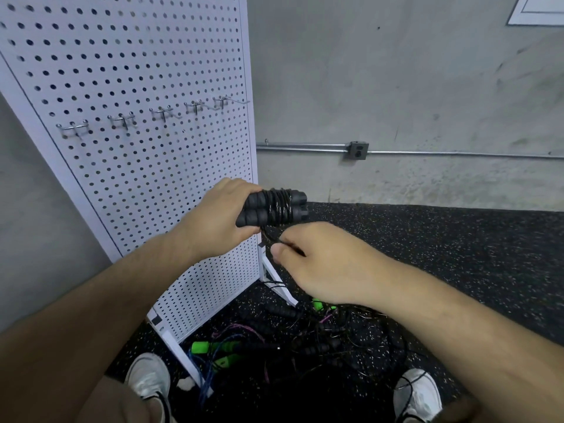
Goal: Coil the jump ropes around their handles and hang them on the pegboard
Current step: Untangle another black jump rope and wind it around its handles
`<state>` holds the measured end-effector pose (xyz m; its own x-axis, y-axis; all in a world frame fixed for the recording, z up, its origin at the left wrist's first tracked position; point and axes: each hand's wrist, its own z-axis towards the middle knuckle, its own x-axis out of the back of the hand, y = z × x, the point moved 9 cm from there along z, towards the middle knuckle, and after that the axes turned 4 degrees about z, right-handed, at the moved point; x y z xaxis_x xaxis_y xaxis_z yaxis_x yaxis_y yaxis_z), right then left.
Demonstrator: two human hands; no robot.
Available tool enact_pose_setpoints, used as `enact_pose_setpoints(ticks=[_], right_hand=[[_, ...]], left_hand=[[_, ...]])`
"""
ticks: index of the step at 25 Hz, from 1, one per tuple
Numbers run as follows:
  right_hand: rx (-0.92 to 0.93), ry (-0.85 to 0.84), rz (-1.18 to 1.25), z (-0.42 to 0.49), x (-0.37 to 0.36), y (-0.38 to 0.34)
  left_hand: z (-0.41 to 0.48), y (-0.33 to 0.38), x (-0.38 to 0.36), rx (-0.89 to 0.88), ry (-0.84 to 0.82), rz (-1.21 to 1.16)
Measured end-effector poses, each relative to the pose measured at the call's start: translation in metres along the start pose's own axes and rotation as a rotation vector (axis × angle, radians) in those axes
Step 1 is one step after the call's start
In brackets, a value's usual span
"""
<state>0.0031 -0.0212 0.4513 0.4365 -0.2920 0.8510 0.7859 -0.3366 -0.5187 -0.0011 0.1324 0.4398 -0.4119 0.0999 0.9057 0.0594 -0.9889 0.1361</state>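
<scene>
Head view: our left hand grips two black foam jump-rope handles, held side by side and wound with thin black cord, beside the white perforated metal pegboard. Just below, our right hand pinches the cord's loose tail. Other tangled ropes lie on the speckled black floor.

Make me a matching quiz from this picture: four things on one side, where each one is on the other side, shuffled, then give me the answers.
Things:
1. black handles
2. green handles
3. metal hooks
4. outlet box

Places:
A. on the floor near the shoes
B. on the grey wall
C. in the left hand, rope wound round them
D. in a row on the pegboard

Pairs: 1-C, 2-A, 3-D, 4-B
</scene>
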Motion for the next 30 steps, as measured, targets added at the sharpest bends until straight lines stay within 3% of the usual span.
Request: enact_pose_setpoints(ticks=[5,11,16,19,20,23,27,30], right_hand=[[0.060,0.202,-0.390,-0.006,0.045,-0.012],[0.138,0.311,-0.364,0.027,0.079,0.043],[0.068,0.212,0.004,0.045,0.076,0.101],[-0.140,0.116,0.609,0.046,0.047,0.128],[-0.182,0.060,0.622,0.045,0.029,0.129],[-0.075,-0.044,0.228,0.040,-0.026,0.096],[-0.047,0.033,0.249,0.040,-0.053,0.044],[-0.073,-0.026,0.215,0.034,-0.058,0.028]], left_hand=[[0.002,0.015,-0.022,-0.038,-0.106,-0.029],[-0.008,0.057,-0.021,-0.177,-0.168,-0.071],[-0.022,0.084,0.000,-0.148,-0.223,-0.297],[-0.026,0.077,0.014,-0.055,-0.184,-0.441],[-0.025,0.069,0.017,-0.028,-0.143,-0.430],[-0.016,0.039,0.016,0.053,-0.085,-0.355],[-0.008,0.015,0.006,0.080,-0.108,-0.194],[-0.004,0.002,0.008,0.103,-0.087,-0.106]])
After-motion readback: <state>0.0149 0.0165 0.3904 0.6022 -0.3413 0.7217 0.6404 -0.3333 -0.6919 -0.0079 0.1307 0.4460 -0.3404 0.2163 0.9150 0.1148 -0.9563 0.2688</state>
